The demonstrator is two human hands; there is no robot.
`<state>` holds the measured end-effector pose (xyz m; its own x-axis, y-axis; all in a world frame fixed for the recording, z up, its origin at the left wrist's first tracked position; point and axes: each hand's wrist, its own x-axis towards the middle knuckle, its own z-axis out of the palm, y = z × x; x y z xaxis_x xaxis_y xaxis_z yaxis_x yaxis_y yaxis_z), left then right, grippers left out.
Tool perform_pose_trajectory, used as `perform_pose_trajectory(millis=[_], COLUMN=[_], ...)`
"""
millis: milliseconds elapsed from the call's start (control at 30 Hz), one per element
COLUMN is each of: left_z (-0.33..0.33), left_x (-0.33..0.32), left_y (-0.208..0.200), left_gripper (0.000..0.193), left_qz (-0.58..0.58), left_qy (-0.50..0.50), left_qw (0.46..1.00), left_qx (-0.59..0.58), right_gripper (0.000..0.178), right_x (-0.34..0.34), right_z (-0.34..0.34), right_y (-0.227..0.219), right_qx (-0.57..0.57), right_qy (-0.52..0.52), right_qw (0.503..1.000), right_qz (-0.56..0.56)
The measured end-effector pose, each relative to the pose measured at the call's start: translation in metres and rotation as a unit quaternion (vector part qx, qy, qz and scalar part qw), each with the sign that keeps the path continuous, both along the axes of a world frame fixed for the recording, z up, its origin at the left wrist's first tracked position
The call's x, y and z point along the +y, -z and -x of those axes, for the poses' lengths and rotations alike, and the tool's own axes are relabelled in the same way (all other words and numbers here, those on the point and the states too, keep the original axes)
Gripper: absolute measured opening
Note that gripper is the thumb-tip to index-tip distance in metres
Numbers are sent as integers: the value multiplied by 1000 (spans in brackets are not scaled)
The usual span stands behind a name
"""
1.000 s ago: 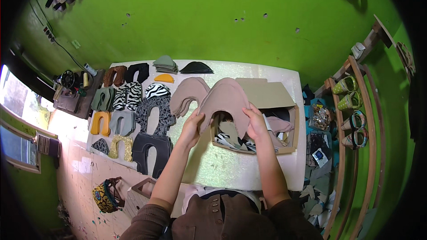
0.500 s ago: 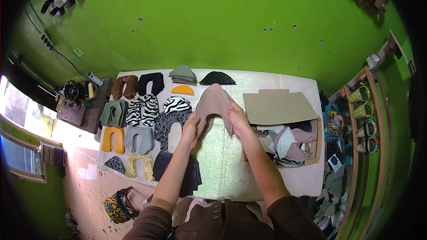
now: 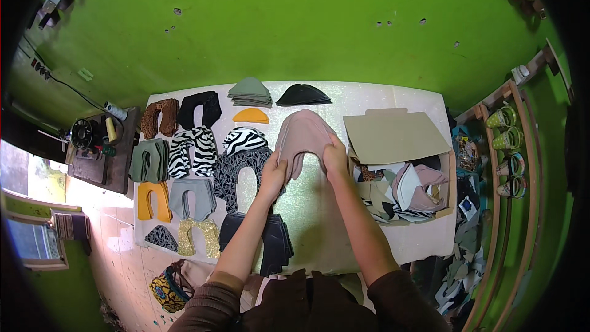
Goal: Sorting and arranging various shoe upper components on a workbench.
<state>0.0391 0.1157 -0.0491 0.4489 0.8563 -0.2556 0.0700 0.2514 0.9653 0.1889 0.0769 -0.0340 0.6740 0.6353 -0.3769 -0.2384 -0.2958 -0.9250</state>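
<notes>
Both my hands hold a stack of dusty-pink, arch-shaped leather pieces [image 3: 303, 128] above the middle of the table. My left hand [image 3: 274, 175] is closed round one leg of the arch, and my right hand [image 3: 335, 155] grips the other leg. Left of the stack lie a black-and-white zebra half-round pile [image 3: 246, 140] and a grey-black patterned arch pile [image 3: 228, 169]. Beyond it rest a black half-round stack [image 3: 303, 94], a grey-green one [image 3: 249, 92] and a small mustard half-round piece [image 3: 251, 115].
An open cardboard box [image 3: 452, 175] of mixed offcuts stands at the table's right. More arch piles, such as a gold glitter one [image 3: 196, 238] and a black one [image 3: 278, 246], cover the left side. A sewing machine [image 3: 86, 135] stands further left; a wooden rack [image 3: 530, 209] with sandals is at the right.
The pink stack has tipped, so its upper face and arch opening show more fully. Both hands still grip its legs. The whole view has shifted a little.
</notes>
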Motion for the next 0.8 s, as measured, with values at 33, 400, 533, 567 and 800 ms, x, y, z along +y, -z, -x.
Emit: perform_pose_trajectory(millis=[33,400,533,567,800], left_z=[-2,-3,-1,-2,-12], left_x=[0,6,6,6,-25], left_y=[1,19,6,7,-43], left_gripper=[41,47,45,45,39], left_qz=[2,-86,-65,-66,-136], left_qy=[5,60,14,13,-58], left_qw=[1000,992,998,998,985], left_qx=[-2,71,1,2,92], right_gripper=[43,41,41,42,43], right_x=[-2,-3,-3,-5,-34], right_z=[-4,-9,-1,0,5], right_y=[6,23,9,3,-15], right_qx=[-2,-120,-158,-158,-366], right_qy=[5,-45,-70,-77,-105], right_qw=[1000,991,985,984,924], right_qz=[2,-25,10,12,-36])
